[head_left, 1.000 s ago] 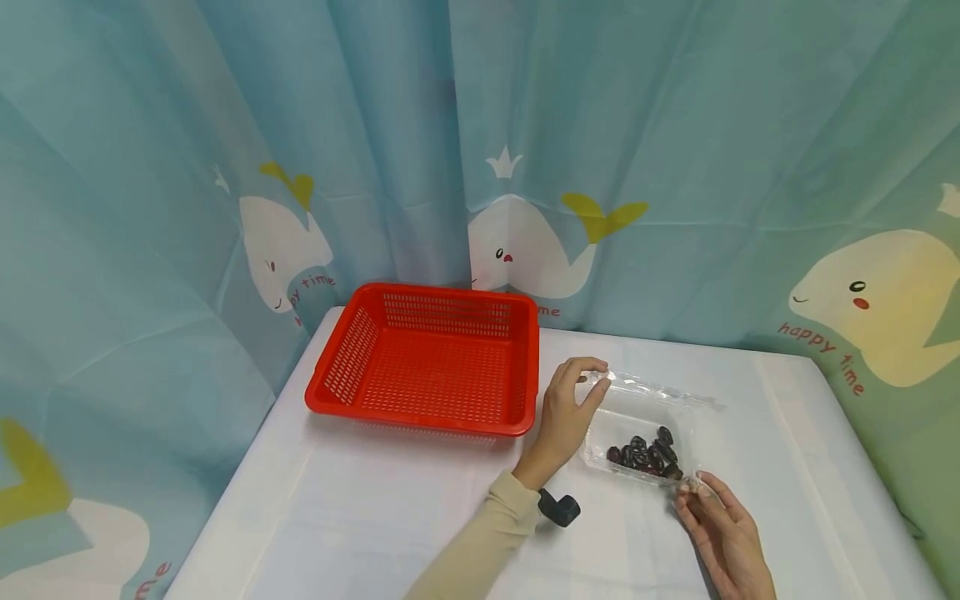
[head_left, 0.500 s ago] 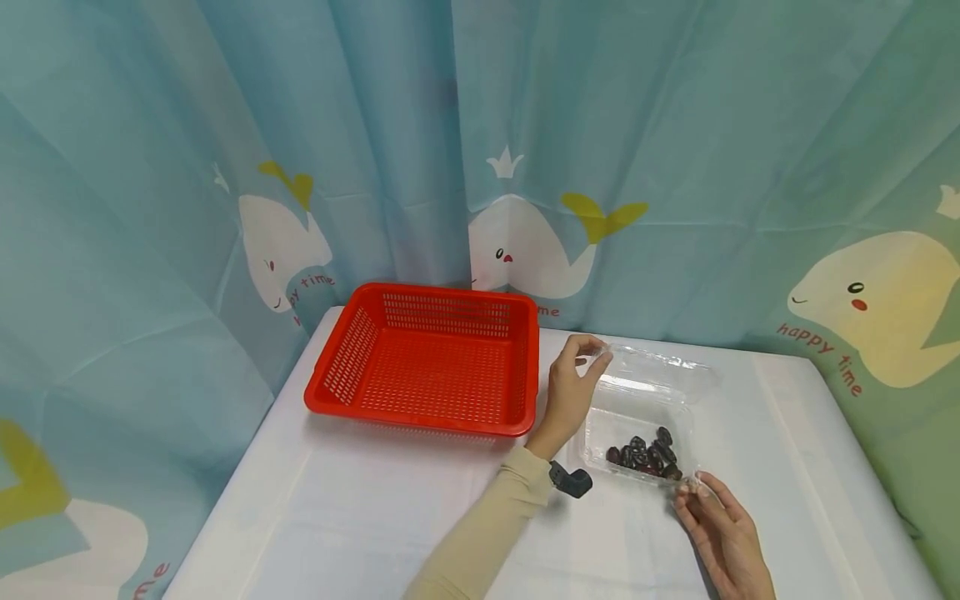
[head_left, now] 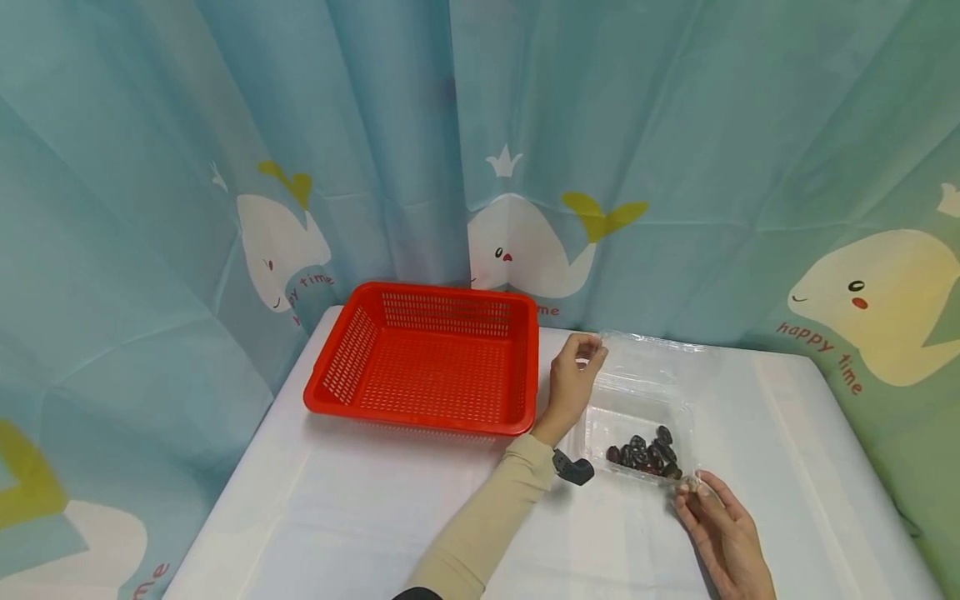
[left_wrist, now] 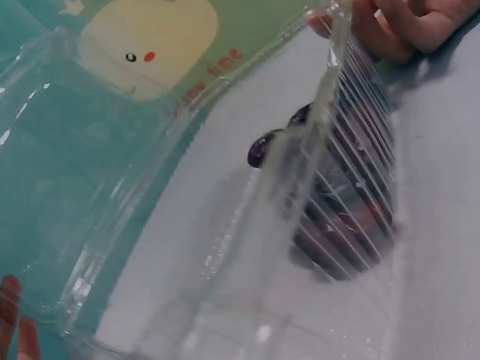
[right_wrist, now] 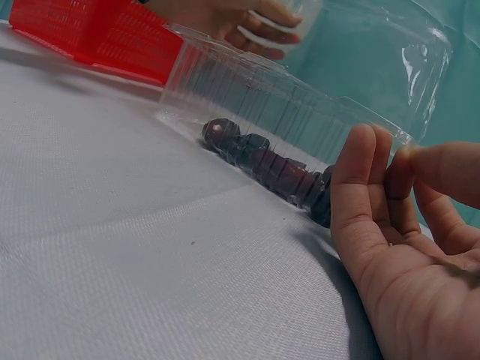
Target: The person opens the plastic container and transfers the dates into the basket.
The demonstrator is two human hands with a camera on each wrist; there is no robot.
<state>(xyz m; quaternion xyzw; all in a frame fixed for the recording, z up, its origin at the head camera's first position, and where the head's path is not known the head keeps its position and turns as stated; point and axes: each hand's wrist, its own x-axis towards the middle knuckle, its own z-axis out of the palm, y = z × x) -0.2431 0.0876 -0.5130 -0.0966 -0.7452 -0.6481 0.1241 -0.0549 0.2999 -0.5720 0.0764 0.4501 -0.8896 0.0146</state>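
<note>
A clear plastic hinged box (head_left: 600, 425) lies on the white table with several dark, glossy oval fruits (head_left: 651, 457) in its near part. Its clear lid (head_left: 648, 367) is swung up and leans back towards the curtain. At the lid's far left corner, my left hand (head_left: 573, 375) holds the edge between thumb and fingers; only two of its fingertips (left_wrist: 9, 304) show in the left wrist view. Thumb and finger of my right hand (head_left: 723, 529) pinch the box's near right corner, which the right wrist view shows close to the fruits.
A red perforated plastic basket (head_left: 438, 379) stands on the table (head_left: 360, 517) to the left of the box. Behind the table hangs a blue-green curtain (head_left: 712, 125) printed with whales. A dark band-like device (head_left: 573, 468) sits at my left wrist.
My left hand has moved away from me with the lid, which has swung further open and back. My right hand stays at the box's corner, and the fruits have not moved.
</note>
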